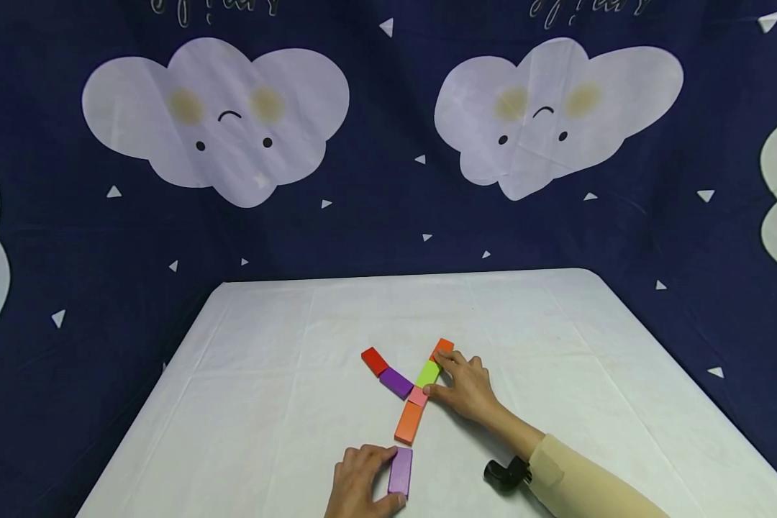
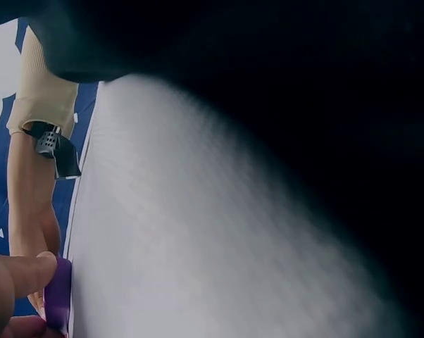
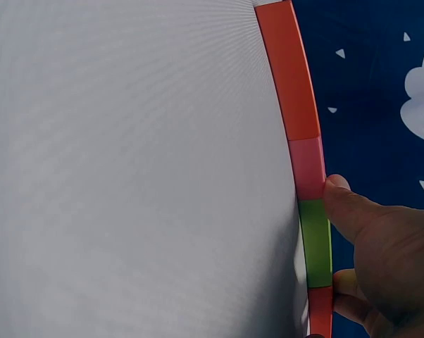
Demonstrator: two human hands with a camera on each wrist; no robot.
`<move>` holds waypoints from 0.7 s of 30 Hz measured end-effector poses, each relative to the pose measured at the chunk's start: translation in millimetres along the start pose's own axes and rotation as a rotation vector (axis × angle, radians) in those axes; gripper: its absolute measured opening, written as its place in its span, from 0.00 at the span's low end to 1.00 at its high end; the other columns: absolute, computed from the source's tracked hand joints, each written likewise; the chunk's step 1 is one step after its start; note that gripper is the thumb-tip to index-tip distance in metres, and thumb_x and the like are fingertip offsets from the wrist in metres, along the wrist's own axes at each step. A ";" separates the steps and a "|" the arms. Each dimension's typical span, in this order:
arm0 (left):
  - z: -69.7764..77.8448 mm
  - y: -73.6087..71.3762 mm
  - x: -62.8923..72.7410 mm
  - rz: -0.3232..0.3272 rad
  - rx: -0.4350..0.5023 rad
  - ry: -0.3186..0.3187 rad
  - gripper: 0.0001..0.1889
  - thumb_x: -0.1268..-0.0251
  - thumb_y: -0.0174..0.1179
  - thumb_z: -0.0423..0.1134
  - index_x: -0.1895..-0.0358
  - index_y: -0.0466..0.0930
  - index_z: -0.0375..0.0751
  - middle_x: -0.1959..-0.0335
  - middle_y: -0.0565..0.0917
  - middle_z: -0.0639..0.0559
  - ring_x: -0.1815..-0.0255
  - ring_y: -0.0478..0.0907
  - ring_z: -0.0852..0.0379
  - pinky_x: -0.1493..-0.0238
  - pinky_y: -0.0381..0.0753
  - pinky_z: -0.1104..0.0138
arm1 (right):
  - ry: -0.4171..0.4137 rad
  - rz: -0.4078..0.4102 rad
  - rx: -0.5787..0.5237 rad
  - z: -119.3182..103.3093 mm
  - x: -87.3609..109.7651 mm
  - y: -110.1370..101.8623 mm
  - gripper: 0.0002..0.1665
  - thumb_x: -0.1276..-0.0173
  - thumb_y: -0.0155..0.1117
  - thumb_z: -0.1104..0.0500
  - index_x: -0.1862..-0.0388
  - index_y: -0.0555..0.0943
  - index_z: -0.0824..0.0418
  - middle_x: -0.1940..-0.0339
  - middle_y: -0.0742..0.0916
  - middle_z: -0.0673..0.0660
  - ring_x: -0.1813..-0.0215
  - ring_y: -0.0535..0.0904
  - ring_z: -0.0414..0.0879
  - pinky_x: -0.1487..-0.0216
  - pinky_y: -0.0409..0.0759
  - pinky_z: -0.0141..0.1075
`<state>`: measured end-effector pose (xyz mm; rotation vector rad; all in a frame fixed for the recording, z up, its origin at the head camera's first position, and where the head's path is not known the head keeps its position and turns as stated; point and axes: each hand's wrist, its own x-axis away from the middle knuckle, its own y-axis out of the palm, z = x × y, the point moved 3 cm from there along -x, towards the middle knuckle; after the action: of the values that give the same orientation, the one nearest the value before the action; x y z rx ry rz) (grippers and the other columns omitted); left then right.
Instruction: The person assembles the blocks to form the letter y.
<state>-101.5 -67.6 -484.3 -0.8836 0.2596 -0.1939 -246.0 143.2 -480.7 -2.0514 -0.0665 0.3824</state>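
My left hand [image 1: 360, 480] pinches a light purple block [image 1: 400, 472] between thumb and fingers, just below a row of flat blocks. My right hand [image 1: 469, 386] holds the row's right branch. Its thumb touches the pink block [image 3: 308, 167], while a finger reaches over the far orange block [image 1: 443, 346]. Between them lies the lime green block [image 1: 427, 373]. Below the pink one sits a longer orange block [image 1: 409, 421]. A dark purple block [image 1: 396, 383] and a red block [image 1: 374, 361] angle off to the upper left.
The blocks lie on a white-covered table [image 1: 265, 403]. Behind it hangs a navy cloth [image 1: 388, 216] printed with clouds. A black wrist device [image 1: 506, 475] sits at the right sleeve, and a dark blurred shape covers much of the left wrist view.
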 end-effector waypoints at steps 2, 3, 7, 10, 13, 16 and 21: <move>0.1 0.1 -0.1 0.007 0.002 -0.001 0.30 0.57 0.70 0.51 0.46 0.78 0.47 0.57 0.77 0.58 0.58 0.65 0.61 0.60 0.62 0.66 | -0.003 0.002 0.000 0.2 -0.2 0.2 0.41 0.50 0.71 0.40 0.38 0.75 0.56 0.40 0.79 0.53 0.60 0.67 0.49 0.60 0.63 0.41; 0.1 0.3 -0.3 0.010 0.003 -0.001 0.30 0.57 0.70 0.51 0.46 0.78 0.47 0.57 0.77 0.58 0.58 0.65 0.61 0.60 0.62 0.66 | -0.007 0.005 0.002 0.1 -0.1 0.2 0.41 0.50 0.71 0.41 0.38 0.75 0.56 0.40 0.79 0.54 0.60 0.67 0.49 0.60 0.63 0.41; 0.2 1.0 -1.3 0.044 0.000 0.007 0.29 0.57 0.70 0.50 0.46 0.79 0.47 0.56 0.78 0.57 0.59 0.65 0.62 0.60 0.62 0.66 | -0.009 0.004 0.002 -0.3 0.1 -0.1 0.42 0.50 0.71 0.40 0.38 0.75 0.56 0.40 0.79 0.54 0.60 0.67 0.49 0.60 0.63 0.41; 0.5 1.2 -1.9 0.082 -0.013 0.025 0.29 0.58 0.71 0.49 0.48 0.79 0.46 0.57 0.79 0.57 0.60 0.65 0.61 0.61 0.63 0.66 | -0.004 0.000 -0.002 0.0 0.1 -0.2 0.41 0.50 0.71 0.40 0.37 0.75 0.56 0.40 0.79 0.54 0.60 0.67 0.49 0.60 0.63 0.41; 0.4 1.4 -2.1 0.093 -0.012 0.026 0.29 0.58 0.71 0.48 0.47 0.79 0.46 0.57 0.79 0.56 0.60 0.66 0.61 0.61 0.63 0.66 | -0.002 -0.001 -0.005 0.4 -0.2 0.0 0.41 0.49 0.71 0.40 0.37 0.75 0.56 0.40 0.79 0.53 0.60 0.66 0.48 0.60 0.63 0.40; -0.1 1.3 -2.4 0.090 0.008 0.022 0.29 0.57 0.71 0.48 0.47 0.79 0.46 0.56 0.79 0.56 0.60 0.65 0.61 0.60 0.63 0.66 | -0.003 -0.003 -0.006 0.2 0.0 -0.3 0.41 0.49 0.71 0.40 0.37 0.75 0.56 0.39 0.79 0.53 0.60 0.66 0.48 0.61 0.62 0.40; -2.2 1.3 -3.4 0.101 0.039 0.042 0.29 0.57 0.71 0.47 0.46 0.79 0.46 0.56 0.79 0.56 0.59 0.65 0.62 0.59 0.64 0.66 | -0.003 -0.002 -0.008 0.3 -0.2 -0.2 0.41 0.49 0.71 0.40 0.37 0.75 0.56 0.39 0.79 0.53 0.61 0.66 0.48 0.61 0.62 0.40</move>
<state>-105.3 -67.5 -486.2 -0.8259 0.3379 -0.1238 -246.3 143.6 -480.7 -2.0587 -0.0719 0.3850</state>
